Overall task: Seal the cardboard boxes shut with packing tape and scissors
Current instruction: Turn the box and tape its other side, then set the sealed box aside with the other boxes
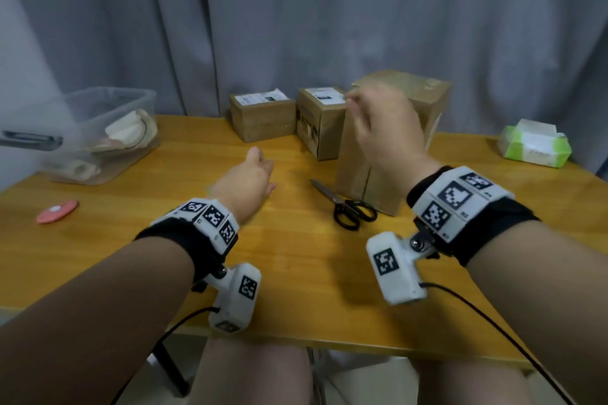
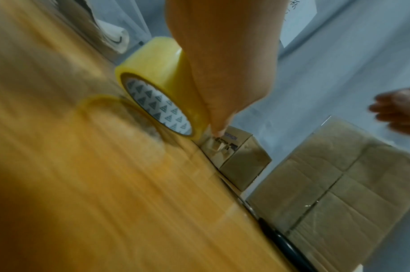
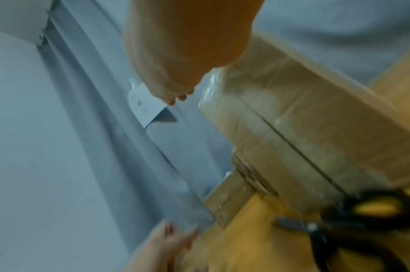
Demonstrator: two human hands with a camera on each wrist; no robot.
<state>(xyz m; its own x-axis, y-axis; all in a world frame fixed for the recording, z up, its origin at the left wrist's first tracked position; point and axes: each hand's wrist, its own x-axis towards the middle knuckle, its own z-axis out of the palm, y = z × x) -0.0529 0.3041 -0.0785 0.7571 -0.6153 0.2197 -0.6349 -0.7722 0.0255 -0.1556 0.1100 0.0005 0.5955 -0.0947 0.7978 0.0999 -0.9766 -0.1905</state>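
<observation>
Three cardboard boxes stand at the back of the wooden table [image 1: 164, 240]: a small one [image 1: 263, 118], a middle one [image 1: 317, 128] and a large tall one [image 1: 427, 99]. Black-handled scissors [image 1: 348, 207] lie closed in front of the large box. My left hand [image 1: 250, 174] holds a yellowish roll of packing tape [image 2: 157, 88] on edge at the table top; the head view hides the roll under the hand. My right hand [image 1: 385, 128] is raised before the large box's upper front, fingers loosely curled, nothing seen in them. The wrist views are blurred.
A clear plastic bin [image 1: 108, 131] with cloth-like items stands at the back left. A pink round object [image 1: 57, 211] lies near the left edge, and a green-and-white tissue pack [image 1: 534, 145] sits at the back right. A grey curtain [image 1: 296, 10] hangs behind.
</observation>
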